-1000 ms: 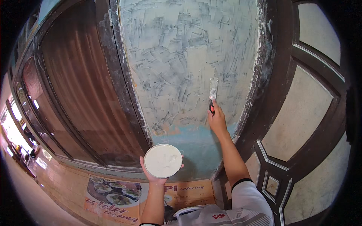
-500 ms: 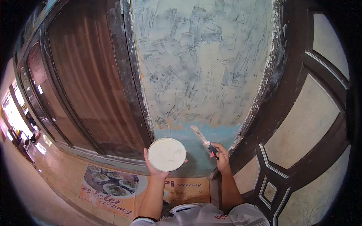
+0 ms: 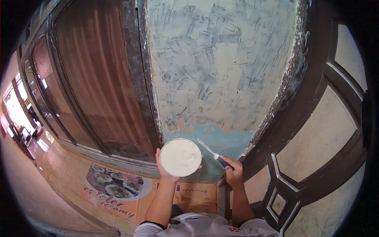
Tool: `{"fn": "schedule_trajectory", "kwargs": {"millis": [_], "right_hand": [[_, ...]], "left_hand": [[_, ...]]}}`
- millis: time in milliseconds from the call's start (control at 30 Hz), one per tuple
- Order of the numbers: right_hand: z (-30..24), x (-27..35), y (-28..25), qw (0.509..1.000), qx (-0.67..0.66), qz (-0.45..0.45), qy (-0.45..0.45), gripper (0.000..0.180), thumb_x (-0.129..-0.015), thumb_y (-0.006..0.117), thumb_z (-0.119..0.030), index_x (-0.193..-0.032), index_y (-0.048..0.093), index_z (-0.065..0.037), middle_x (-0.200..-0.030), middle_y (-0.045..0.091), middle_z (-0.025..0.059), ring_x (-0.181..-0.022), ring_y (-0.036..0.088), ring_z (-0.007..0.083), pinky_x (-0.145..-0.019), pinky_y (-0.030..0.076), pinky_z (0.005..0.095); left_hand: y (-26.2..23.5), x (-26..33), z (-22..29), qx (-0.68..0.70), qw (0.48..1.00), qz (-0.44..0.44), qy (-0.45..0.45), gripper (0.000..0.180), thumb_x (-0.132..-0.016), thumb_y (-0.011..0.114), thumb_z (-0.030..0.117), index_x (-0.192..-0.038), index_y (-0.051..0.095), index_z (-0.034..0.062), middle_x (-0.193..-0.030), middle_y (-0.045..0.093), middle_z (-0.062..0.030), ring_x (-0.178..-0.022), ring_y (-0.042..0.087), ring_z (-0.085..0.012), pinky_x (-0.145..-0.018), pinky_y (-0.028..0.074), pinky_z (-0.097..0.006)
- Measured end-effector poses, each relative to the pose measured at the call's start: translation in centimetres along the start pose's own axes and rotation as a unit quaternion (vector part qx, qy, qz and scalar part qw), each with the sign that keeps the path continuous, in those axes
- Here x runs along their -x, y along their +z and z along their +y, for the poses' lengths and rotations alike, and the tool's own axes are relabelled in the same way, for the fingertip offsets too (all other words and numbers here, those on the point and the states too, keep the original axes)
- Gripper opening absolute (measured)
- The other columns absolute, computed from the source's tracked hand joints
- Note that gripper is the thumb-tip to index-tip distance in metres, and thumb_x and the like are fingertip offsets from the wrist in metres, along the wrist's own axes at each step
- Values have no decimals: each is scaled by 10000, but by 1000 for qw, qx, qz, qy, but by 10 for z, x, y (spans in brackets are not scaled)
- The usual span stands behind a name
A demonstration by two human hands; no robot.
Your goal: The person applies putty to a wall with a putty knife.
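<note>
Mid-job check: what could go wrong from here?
1. The tub rests on the left hand alone, with white paste near its rim; a tilt might spill some.
2. The right hand holds the knife with its blade tip close to the tub; a careless swing could knock it.
3. Drips might land on the banner on the floor.

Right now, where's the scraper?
In the head view, the scraper is in the person's right hand, just right of the round tub of pale paste, in front of the wall's blue lower strip.
</note>
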State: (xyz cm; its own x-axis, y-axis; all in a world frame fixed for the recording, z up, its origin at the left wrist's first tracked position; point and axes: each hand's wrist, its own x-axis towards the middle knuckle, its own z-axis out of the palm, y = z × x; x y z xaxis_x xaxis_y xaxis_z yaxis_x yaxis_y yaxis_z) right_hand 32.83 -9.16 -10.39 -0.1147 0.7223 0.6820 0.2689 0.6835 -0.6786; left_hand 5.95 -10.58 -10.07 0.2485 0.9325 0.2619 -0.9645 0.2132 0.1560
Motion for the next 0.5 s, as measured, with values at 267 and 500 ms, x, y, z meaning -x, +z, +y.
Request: {"fn": "schedule_trajectory", "kwargs": {"millis": [267, 500], "right_hand": [[22, -1, 6, 998, 62, -1, -4, 409, -778, 558, 29, -1137, 751, 44, -975, 741, 239, -808, 729, 317, -753, 565, 359], [-6, -25, 22, 995, 87, -40, -30, 367, -775, 697, 34, -1133, 772, 3, -786, 661, 169, -660, 634, 245, -630, 510, 361]], "left_hand": [[1, -9, 12, -10, 999, -30, -21, 1028, -867, 478, 840, -1588, 384, 113, -1591, 385, -307, -1350, 378, -702, -998, 350, -878], [1, -18, 34, 28, 999, -34, 11, 958, -911, 426, 797, -1588, 387, 120, -1604, 383, -281, -1364, 388, -676, -993, 339, -883]]}}
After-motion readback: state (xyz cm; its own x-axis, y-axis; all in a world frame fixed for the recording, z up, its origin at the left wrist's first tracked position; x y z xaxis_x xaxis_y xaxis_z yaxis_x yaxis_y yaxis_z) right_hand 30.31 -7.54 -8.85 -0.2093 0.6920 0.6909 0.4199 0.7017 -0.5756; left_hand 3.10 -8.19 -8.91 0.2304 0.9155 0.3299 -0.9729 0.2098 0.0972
